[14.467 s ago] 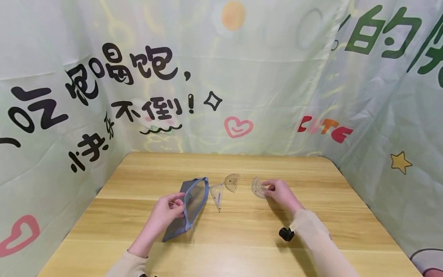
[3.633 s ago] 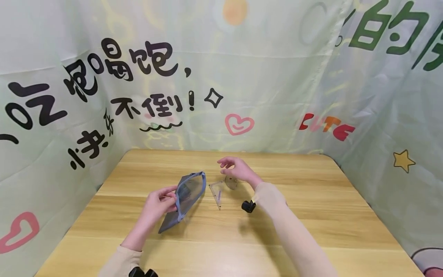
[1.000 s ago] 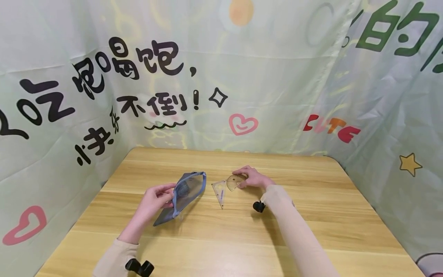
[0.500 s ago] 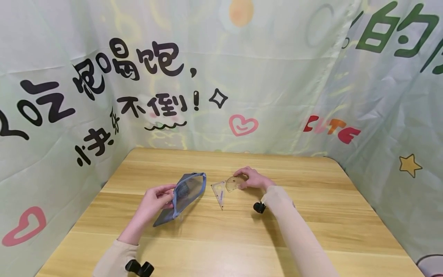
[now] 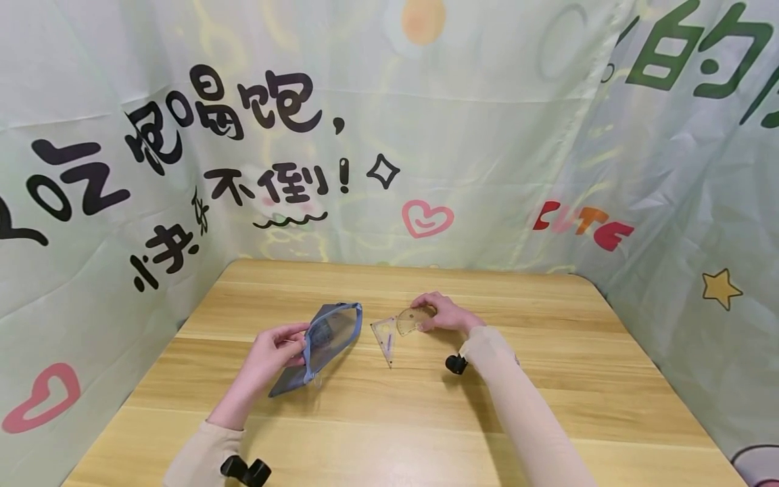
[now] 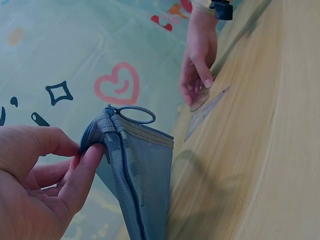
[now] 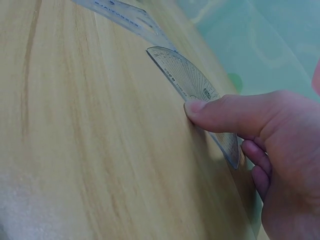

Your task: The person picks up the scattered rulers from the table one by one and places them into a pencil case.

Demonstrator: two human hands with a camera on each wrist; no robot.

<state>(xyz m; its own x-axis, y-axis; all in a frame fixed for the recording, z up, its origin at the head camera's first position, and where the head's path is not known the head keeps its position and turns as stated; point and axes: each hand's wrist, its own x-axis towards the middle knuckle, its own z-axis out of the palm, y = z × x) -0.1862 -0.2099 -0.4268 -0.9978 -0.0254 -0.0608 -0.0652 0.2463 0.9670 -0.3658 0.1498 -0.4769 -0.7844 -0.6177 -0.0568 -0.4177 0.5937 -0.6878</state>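
My left hand (image 5: 276, 348) pinches the rim of a blue mesh zipper pouch (image 5: 335, 338), whose mouth gapes toward the right. In the left wrist view, thumb and fingers clamp the zipper edge of the pouch (image 6: 142, 175), near a ring-shaped pull (image 6: 137, 114). My right hand (image 5: 447, 312) pinches a clear protractor (image 5: 410, 320) by its right part; the right wrist view has the thumb on top of the protractor (image 7: 185, 75). Just left of it a clear set square (image 5: 385, 338) lies on the table, its corner right at the protractor's edge. Something dark shows through the pouch mesh.
The wooden table (image 5: 389, 433) has printed fabric curtains (image 5: 487, 135) along its back and both sides. Black wrist cameras sit on both forearms, one on the left (image 5: 245, 470) and one on the right (image 5: 455, 364).
Over the last second both hands have stayed nearly still. Earlier the right hand held a protractor farther right, then hovered above the remaining one; now it grips the one beside the set square.
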